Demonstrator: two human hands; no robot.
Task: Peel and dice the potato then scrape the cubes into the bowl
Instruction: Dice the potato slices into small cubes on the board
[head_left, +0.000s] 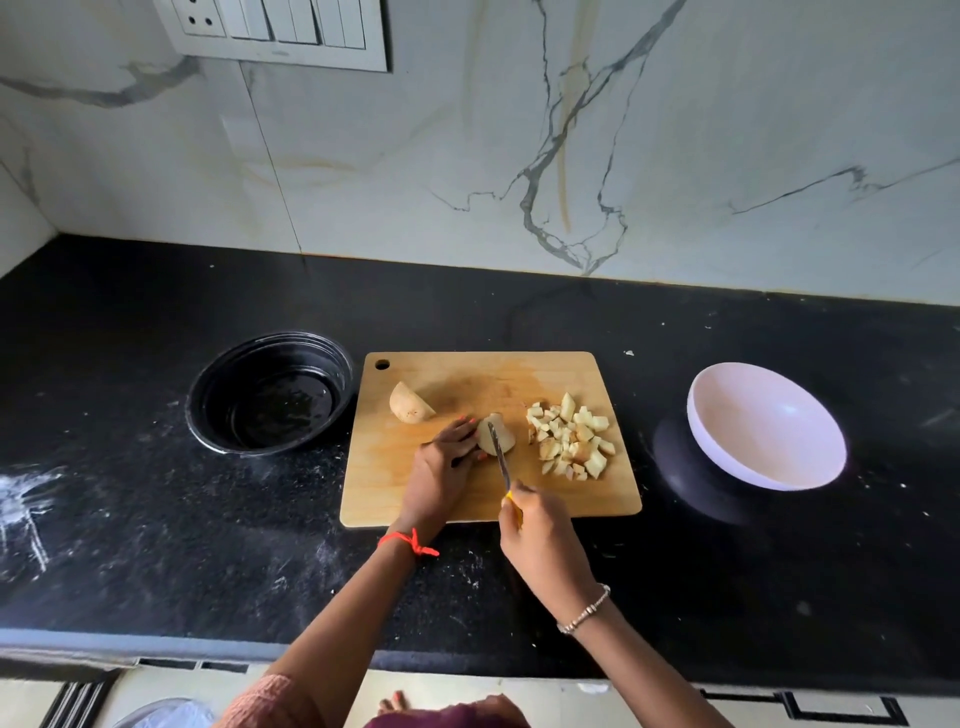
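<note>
Pale potato chunk (497, 435) under knife (501, 460), cubes (570, 442) beside it

A black stone countertop (156, 519) ran across the full width of the frame, its grey front edge (104, 642) along the lower part. White smears (26, 499) marked its surface at the far left, with finer pale specks scattered across the middle. A small white fleck (629, 353) lay right of centre. A round black container (244, 364) stood on the countertop, left of centre, glossy inside. Behind the countertop rose a white marble wall (415, 156) with grey and tan veins. A white switch panel (275, 31) with a socket was fixed to the wall at upper left. Pale cabinet fronts with dark trim (805, 709) showed at lower right.
</note>
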